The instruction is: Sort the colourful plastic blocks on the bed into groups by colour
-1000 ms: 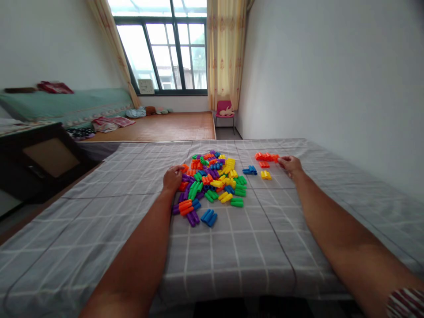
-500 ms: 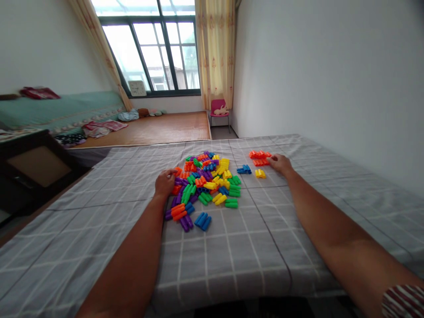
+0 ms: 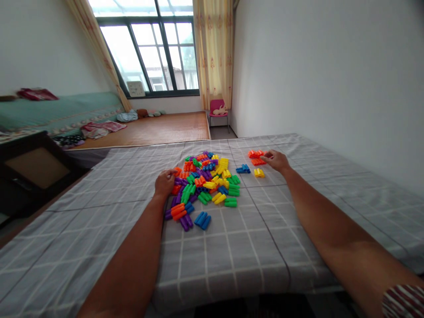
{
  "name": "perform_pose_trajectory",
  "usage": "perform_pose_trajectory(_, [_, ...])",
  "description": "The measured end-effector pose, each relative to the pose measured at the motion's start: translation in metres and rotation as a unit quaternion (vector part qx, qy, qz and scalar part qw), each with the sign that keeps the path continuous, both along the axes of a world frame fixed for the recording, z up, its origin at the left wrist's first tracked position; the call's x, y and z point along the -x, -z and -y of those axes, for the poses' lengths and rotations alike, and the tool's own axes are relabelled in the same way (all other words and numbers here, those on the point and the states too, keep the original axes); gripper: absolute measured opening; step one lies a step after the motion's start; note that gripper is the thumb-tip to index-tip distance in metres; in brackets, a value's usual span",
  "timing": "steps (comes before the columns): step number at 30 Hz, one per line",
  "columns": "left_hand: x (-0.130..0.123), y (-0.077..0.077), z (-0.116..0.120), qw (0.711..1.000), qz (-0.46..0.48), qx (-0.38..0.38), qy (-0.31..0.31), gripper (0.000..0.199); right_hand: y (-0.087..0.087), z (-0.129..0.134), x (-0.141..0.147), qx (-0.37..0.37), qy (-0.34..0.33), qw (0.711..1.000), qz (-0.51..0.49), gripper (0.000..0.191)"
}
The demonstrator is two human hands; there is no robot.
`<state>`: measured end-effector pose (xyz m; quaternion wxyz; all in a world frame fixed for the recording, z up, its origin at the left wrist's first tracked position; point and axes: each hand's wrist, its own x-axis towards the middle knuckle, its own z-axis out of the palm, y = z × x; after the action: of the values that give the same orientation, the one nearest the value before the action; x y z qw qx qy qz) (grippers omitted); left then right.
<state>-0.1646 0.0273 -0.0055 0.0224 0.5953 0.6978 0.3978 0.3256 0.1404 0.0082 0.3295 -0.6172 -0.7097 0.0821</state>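
Orange blocks [image 3: 255, 154] sit just left of our right hand [image 3: 277, 160], on the far right past the colourful heap [image 3: 200, 181], row running left-right. That hand's way nearer, fingertips right at them, can't tell if pinching. Our left hand [image 3: 164, 182]'s curled at the heap's left edge, grip unclear too.

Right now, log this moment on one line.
left hand: at mixed pile | right hand: at orange pieces, grip unclear | yellow piece, blue cluster: left of right hand

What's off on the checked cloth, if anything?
Nothing stands out: multicolored plastic toy pieces lie in a jumbled heap by the left hand, a smaller group lies by the right hand, no visible damage.
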Motion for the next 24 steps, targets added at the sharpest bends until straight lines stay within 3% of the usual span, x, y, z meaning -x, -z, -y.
perform_pose_trajectory(3, [0.0, 0.0, -0.001, 1.0, 0.001, 0.0, 0.002, 0.028, -0.013, 0.008, 0.002, 0.094, -0.169, 0.981, -0.001, 0.039])
perform_pose_trajectory(5, [0.0, 0.0, -0.001, 1.0, 0.001, 0.002, 0.002, 0.028, -0.017, 0.013, 0.002, 0.151, -0.238, 0.959, 0.025, 0.045])
perform_pose_trajectory(11, [-0.001, 0.0, 0.001, 1.0, 0.0, 0.007, -0.001, 0.028, -0.017, 0.017, -0.003, 0.187, -0.24, 0.951, 0.06, 0.044])
perform_pose_trajectory(16, [-0.002, 0.0, 0.001, 1.0, -0.009, 0.012, 0.0, 0.029, -0.026, 0.022, 0.002, 0.169, -0.229, 0.957, 0.046, 0.049])
perform_pose_trajectory(20, [-0.002, 0.001, 0.0, 1.0, -0.015, 0.018, -0.008, 0.03, -0.037, 0.038, 0.045, 0.099, -0.252, 0.963, 0.021, 0.047])
perform_pose_trajectory(24, [-0.003, 0.0, 0.001, 1.0, -0.013, 0.006, 0.004, 0.034, -0.035, 0.067, 0.108, 0.08, -0.349, 0.932, 0.057, 0.043])
